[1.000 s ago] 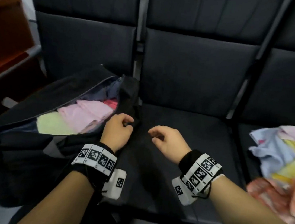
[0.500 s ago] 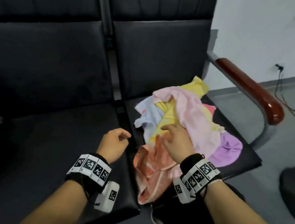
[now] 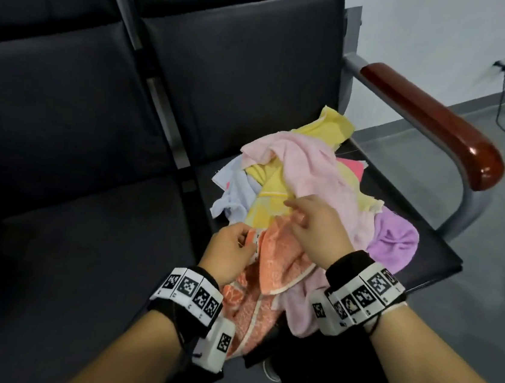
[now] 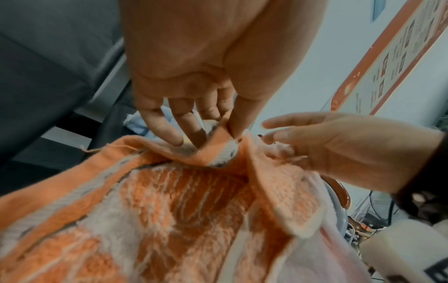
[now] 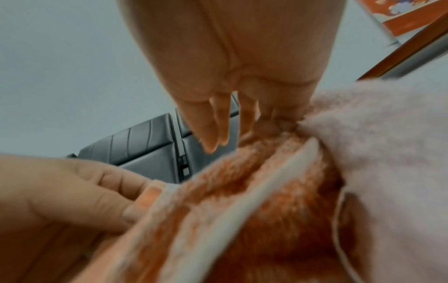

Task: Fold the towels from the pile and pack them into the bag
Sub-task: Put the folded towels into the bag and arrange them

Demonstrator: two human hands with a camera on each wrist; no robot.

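One orange towel (image 3: 275, 257) is being picked from the pile (image 3: 308, 185), at the pile's near edge, where part of it is hanging over the front edge of the bench (image 3: 79, 266) seat. Its hemmed border is being pinched by the left hand (image 3: 229, 248) between thumb and fingertips, as the left wrist view shows plainly. A fold of the same towel, just beside, is being pinched by the right hand (image 3: 313, 226), with the forefinger held out straight. No fold is being made yet; the towel is only being gathered and lifted free, and a pale pink towel (image 3: 313, 173) is lying against its right side.

Judging by what is left, the task is being carried on with much still undone: yellow, pale blue, pink and purple towels are heaped, crumpled, on the right-hand seat beside the wooden armrest (image 3: 441, 127). The bag is out of every view, so how many towels are packed cannot be told.
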